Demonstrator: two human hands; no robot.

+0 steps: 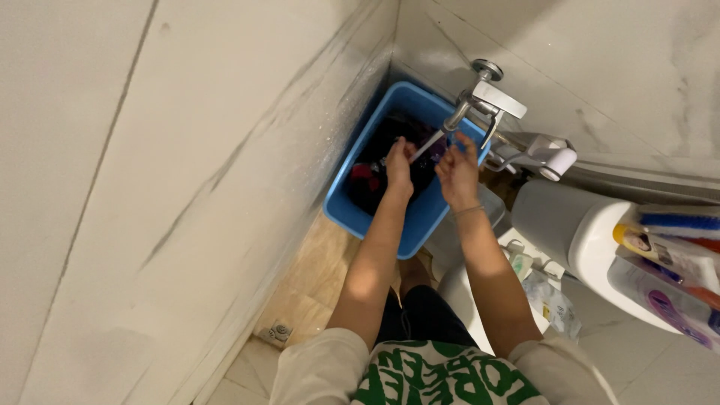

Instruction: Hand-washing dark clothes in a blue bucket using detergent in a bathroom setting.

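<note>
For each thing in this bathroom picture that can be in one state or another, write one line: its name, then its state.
Tap: running, a stream of water falling from the spout.
Blue tub: on the floor under the tap, holding dark clothes.
Dark clothes: heaped in the tub.
Left hand: raised over the tub, in the water stream.
Right hand: raised beside the stream, fingers curled.
Floor drain: uncovered, in view.

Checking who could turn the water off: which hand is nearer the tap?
Right. The right hand is just below the tap; the left hand is farther left, over the blue tub.
</note>
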